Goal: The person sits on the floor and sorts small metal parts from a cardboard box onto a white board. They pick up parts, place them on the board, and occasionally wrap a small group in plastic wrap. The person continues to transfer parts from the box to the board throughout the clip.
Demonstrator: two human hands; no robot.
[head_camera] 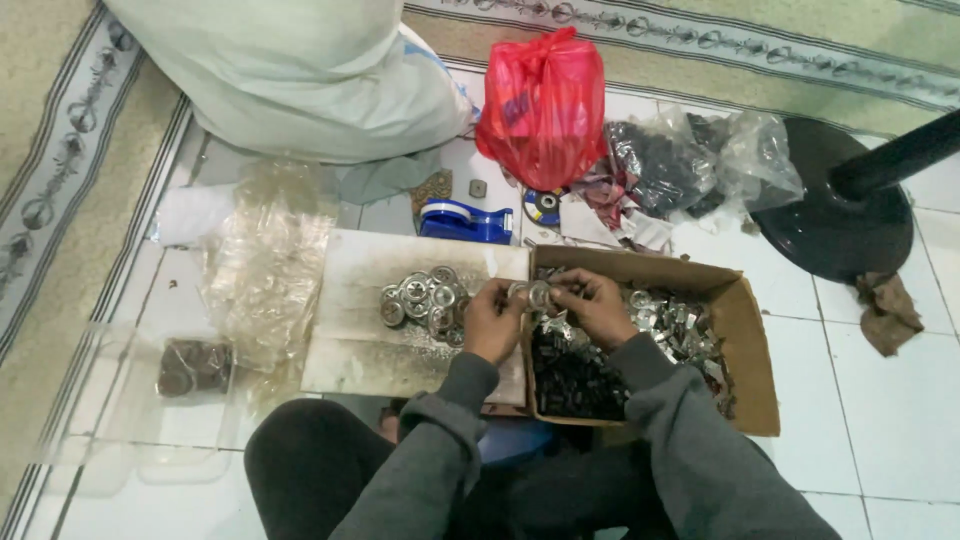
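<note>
Small round metal piece [540, 293] sat pinched between both hands, over the near edge of the cardboard box [752, 330]. Left hand [493, 318] gripped it from one side, right hand [597, 305] closed fingertips on the other. Just left of the left hand: pile of metal discs [425, 298] on a worn board [360, 340]. Under the right hand: loose silver and black parts. Judged best done with firm fingertip hold, kept low over the box.
</note>
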